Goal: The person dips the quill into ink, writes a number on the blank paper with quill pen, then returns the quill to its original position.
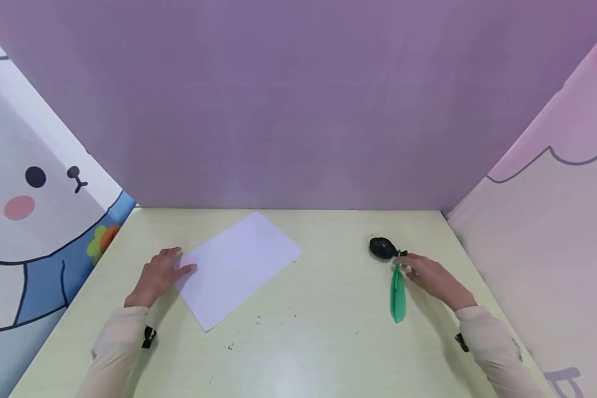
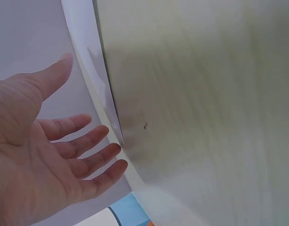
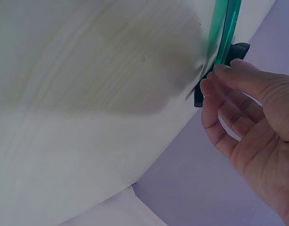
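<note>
A white sheet of paper (image 1: 240,268) lies at an angle on the table, left of the middle. My left hand (image 1: 158,276) is at its left corner, fingers spread and nearly straight; the thumb reaches over the paper's edge. In the left wrist view the palm shows with nothing in it. At the right, my right hand (image 1: 434,279) pinches the narrow upper end of a green, translucent, leaf-shaped piece (image 1: 398,296) between thumb and fingers. Beside the fingertips lies a shiny black bulb-shaped piece (image 1: 382,248) with a thin neck. Whether the two pieces are joined, I cannot tell.
The pale table (image 1: 328,342) has small dark marks near its front middle. A purple wall (image 1: 298,110) stands along its back edge. Printed panels flank it: a cartoon figure panel (image 1: 45,232) at left and a pink and white panel (image 1: 552,232) at right.
</note>
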`<state>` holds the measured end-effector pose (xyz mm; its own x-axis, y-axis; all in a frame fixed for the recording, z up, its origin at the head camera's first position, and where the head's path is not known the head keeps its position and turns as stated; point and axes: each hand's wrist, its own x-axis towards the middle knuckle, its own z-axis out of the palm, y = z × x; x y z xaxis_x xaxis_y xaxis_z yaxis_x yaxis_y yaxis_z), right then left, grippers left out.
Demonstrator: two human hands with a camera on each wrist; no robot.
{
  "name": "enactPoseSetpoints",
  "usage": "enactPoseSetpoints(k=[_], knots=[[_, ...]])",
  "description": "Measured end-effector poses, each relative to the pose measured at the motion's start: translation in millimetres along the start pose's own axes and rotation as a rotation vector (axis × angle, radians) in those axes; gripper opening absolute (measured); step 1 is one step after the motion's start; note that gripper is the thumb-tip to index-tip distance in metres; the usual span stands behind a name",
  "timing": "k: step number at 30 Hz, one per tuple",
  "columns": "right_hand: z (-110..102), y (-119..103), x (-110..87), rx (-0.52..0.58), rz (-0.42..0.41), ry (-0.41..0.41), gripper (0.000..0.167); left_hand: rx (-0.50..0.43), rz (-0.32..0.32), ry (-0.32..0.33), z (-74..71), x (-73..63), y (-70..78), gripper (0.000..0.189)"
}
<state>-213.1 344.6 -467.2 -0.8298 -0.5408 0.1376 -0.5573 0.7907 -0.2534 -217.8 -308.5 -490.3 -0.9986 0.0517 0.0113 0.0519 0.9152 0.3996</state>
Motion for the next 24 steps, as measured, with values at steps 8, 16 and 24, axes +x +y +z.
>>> enactPoseSetpoints(k=[8,16,24], knots=[[3.7,0.9,0.2,0.002,-0.016,0.002,0.040,0.008,0.008,0.009,2.6,0.3,0.8,0.070],[5.6,1.4,0.4,-0.003,0.029,-0.018,0.036,0.010,0.055,0.046,3.4,0.5,2.1,0.062],[7.7,-0.8,-1.3,-0.037,0.018,0.008,0.034,-0.038,0.020,0.030,5.7,1.9,-0.6,0.062]])
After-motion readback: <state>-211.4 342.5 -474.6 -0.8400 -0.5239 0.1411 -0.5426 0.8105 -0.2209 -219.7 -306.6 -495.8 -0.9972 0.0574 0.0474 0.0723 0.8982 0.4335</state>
